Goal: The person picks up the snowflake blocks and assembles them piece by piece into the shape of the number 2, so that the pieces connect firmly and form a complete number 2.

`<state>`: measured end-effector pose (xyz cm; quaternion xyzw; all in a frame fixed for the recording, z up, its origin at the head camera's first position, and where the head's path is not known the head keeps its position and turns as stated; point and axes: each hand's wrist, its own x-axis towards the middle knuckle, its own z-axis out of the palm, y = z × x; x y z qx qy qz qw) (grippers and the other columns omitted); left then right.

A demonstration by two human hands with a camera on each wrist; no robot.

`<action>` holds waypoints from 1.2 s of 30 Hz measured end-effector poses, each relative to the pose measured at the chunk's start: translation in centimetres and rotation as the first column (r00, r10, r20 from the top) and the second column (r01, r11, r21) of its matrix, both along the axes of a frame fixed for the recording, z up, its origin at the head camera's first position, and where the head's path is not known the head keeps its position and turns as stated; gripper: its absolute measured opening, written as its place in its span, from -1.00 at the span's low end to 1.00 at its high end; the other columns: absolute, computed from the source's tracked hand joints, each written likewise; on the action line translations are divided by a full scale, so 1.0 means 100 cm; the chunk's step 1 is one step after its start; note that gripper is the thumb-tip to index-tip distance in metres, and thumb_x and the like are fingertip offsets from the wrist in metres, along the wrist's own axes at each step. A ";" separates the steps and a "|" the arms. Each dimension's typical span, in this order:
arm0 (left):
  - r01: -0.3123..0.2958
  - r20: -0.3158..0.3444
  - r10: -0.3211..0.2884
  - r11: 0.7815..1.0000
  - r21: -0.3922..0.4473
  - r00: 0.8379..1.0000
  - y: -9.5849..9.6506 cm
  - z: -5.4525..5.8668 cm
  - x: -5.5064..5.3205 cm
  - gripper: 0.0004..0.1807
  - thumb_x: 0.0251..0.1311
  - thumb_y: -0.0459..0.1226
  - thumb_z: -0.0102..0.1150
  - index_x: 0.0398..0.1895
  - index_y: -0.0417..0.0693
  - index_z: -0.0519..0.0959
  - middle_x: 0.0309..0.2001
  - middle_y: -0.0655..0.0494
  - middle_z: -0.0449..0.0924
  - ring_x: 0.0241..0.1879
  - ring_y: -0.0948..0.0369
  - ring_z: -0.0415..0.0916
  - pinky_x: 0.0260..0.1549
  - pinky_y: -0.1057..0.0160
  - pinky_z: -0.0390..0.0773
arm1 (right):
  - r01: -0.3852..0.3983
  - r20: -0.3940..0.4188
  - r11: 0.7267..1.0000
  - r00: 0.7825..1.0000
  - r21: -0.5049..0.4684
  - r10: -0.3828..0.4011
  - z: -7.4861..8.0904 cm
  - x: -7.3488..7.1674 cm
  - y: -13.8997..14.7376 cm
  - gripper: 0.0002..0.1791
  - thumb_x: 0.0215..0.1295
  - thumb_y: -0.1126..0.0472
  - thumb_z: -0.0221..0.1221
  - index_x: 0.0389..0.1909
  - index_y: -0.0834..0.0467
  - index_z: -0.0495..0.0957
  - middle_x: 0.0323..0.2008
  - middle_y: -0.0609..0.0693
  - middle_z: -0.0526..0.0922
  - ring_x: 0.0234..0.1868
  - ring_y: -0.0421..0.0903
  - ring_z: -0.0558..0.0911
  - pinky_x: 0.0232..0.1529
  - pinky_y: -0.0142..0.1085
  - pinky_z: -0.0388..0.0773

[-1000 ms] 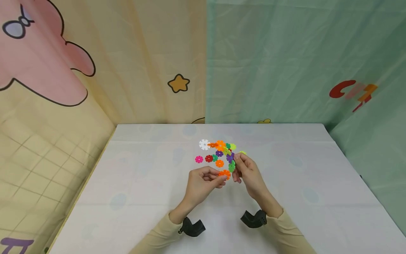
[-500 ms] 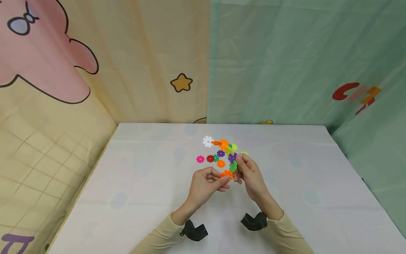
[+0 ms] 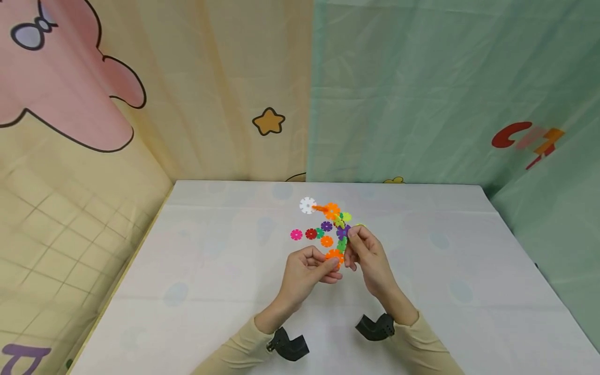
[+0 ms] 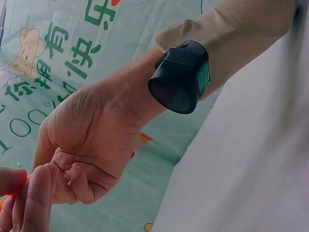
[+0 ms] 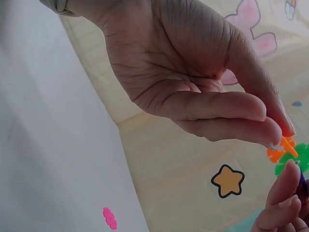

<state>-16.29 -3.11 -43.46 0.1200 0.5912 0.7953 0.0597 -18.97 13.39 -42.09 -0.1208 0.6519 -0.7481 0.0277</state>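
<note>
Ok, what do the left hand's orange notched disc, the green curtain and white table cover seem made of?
Orange notched disc: probably plastic; smooth, evenly bright, clean-cut slots.
Green curtain: likely low-sheen fabric; hanging folds, wrinkles.
White table cover: matte, cloth or vinyl; faint creases leave it open.

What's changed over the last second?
The white disc, at one end of the chain, has moved slightly up the head view. The green disc looks narrower. The left hand edged toward the right hand. Unchanged: left pinches the orange disc, right grips the chain; pink disc and red disc lie put.
</note>
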 end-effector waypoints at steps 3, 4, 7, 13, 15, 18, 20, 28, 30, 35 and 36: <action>-0.018 0.009 0.018 1.000 0.019 1.000 0.001 -0.001 0.001 -0.76 0.18 -0.39 0.25 -0.37 -0.46 0.43 -0.34 -0.48 0.57 -0.46 0.07 0.67 -0.44 0.13 0.65 | 0.013 -0.009 1.000 1.000 0.000 -0.013 0.000 0.000 0.000 -0.66 0.49 0.09 -0.07 -0.22 0.36 0.28 -0.54 0.07 0.40 -0.58 -0.10 0.43 -0.55 -0.42 0.47; -0.025 0.012 0.025 0.999 0.028 1.000 0.001 -0.001 0.002 -0.76 0.19 -0.38 0.24 -0.37 -0.45 0.43 -0.34 -0.46 0.58 -0.46 0.07 0.67 -0.44 0.14 0.65 | 0.019 -0.010 1.000 1.000 0.000 -0.019 0.000 -0.001 -0.001 -0.66 0.49 0.09 -0.06 -0.21 0.36 0.29 -0.50 0.07 0.41 -0.53 -0.09 0.45 -0.48 -0.40 0.51; -0.044 0.028 0.043 0.997 0.063 0.999 0.003 -0.002 0.002 -0.76 0.20 -0.37 0.23 -0.36 -0.44 0.42 -0.34 -0.48 0.57 -0.44 0.05 0.68 -0.44 0.16 0.65 | 0.018 -0.027 1.000 0.999 -0.010 -0.019 0.001 -0.001 -0.001 -0.67 0.48 0.09 -0.04 -0.20 0.35 0.33 -0.31 0.09 0.54 -0.35 -0.05 0.54 -0.25 -0.33 0.57; -0.074 0.040 0.070 0.993 0.095 0.997 0.007 -0.002 0.004 -0.75 0.21 -0.38 0.22 -0.37 -0.46 0.39 -0.34 -0.51 0.55 -0.45 0.03 0.67 -0.45 0.17 0.65 | -0.040 -0.100 0.997 0.994 -0.064 0.034 0.000 -0.001 -0.001 -0.70 0.50 0.16 -0.08 -0.20 0.38 0.32 -0.13 0.29 0.60 -0.14 0.02 0.63 -0.02 -0.27 0.51; -0.084 0.036 0.081 0.991 0.102 0.996 0.008 -0.002 0.005 -0.75 0.21 -0.39 0.22 -0.38 -0.45 0.39 -0.35 -0.51 0.55 -0.45 0.02 0.67 -0.45 0.16 0.65 | -0.059 -0.109 0.995 0.993 -0.085 0.049 0.000 -0.001 -0.001 -0.72 0.50 0.18 -0.09 -0.20 0.38 0.32 -0.14 0.24 0.61 -0.11 0.02 0.64 0.02 -0.26 0.50; -0.104 0.018 0.102 0.988 0.115 0.995 0.010 -0.002 0.007 -0.75 0.20 -0.40 0.22 -0.39 -0.44 0.38 -0.36 -0.47 0.57 -0.45 0.01 0.67 -0.45 0.14 0.65 | -0.084 -0.118 0.990 0.991 -0.118 0.070 0.001 0.000 -0.002 -0.77 0.50 0.21 -0.09 -0.20 0.33 0.35 -0.15 0.13 0.64 -0.08 0.02 0.64 0.07 -0.24 0.49; -0.123 0.003 0.124 0.984 0.132 0.992 0.010 -0.002 0.008 -0.75 0.20 -0.41 0.22 -0.40 -0.45 0.38 -0.38 -0.41 0.59 -0.45 0.01 0.67 -0.45 0.13 0.65 | -0.100 -0.124 0.986 0.989 -0.133 0.083 0.001 0.000 -0.003 -0.81 0.50 0.22 -0.10 -0.20 0.29 0.37 -0.14 0.11 0.65 -0.06 0.02 0.63 0.09 -0.22 0.48; -0.107 -0.051 0.114 0.987 0.118 0.992 0.011 -0.004 0.008 -0.74 0.20 -0.41 0.21 -0.38 -0.49 0.37 -0.37 -0.38 0.61 -0.44 -0.02 0.67 -0.46 0.10 0.65 | -0.177 -0.118 0.976 0.980 -0.130 0.162 0.003 -0.004 0.002 -0.83 0.52 0.25 -0.14 -0.22 0.27 0.36 -0.14 0.09 0.66 -0.06 0.00 0.64 0.05 -0.23 0.51; -0.082 -0.068 0.089 0.992 0.094 0.994 0.011 -0.004 0.008 -0.74 0.19 -0.41 0.22 -0.37 -0.48 0.37 -0.34 -0.41 0.59 -0.44 -0.03 0.67 -0.47 0.09 0.65 | -0.213 -0.094 0.964 0.975 -0.157 0.200 0.003 -0.006 0.005 -0.81 0.53 0.25 -0.18 -0.23 0.24 0.36 -0.15 0.07 0.65 -0.07 -0.02 0.65 0.04 -0.24 0.51; -0.055 -0.093 0.060 0.997 0.054 0.994 0.012 -0.004 0.011 -0.76 0.16 -0.42 0.25 -0.37 -0.46 0.39 -0.32 -0.40 0.60 -0.45 -0.03 0.66 -0.48 0.08 0.65 | -0.257 -0.079 0.947 0.966 -0.191 0.247 0.002 -0.008 0.010 -0.76 0.56 0.23 -0.26 -0.22 0.21 0.35 -0.12 0.07 0.58 -0.09 -0.03 0.65 0.03 -0.27 0.51; -0.048 -0.096 0.051 0.998 0.040 0.994 0.012 -0.004 0.012 -0.76 0.16 -0.42 0.26 -0.37 -0.45 0.40 -0.33 -0.38 0.61 -0.46 -0.03 0.66 -0.48 0.08 0.65 | -0.254 -0.086 0.949 0.966 -0.186 0.242 0.002 -0.009 0.010 -0.76 0.56 0.22 -0.27 -0.21 0.21 0.35 -0.12 0.07 0.57 -0.09 -0.04 0.65 0.03 -0.27 0.51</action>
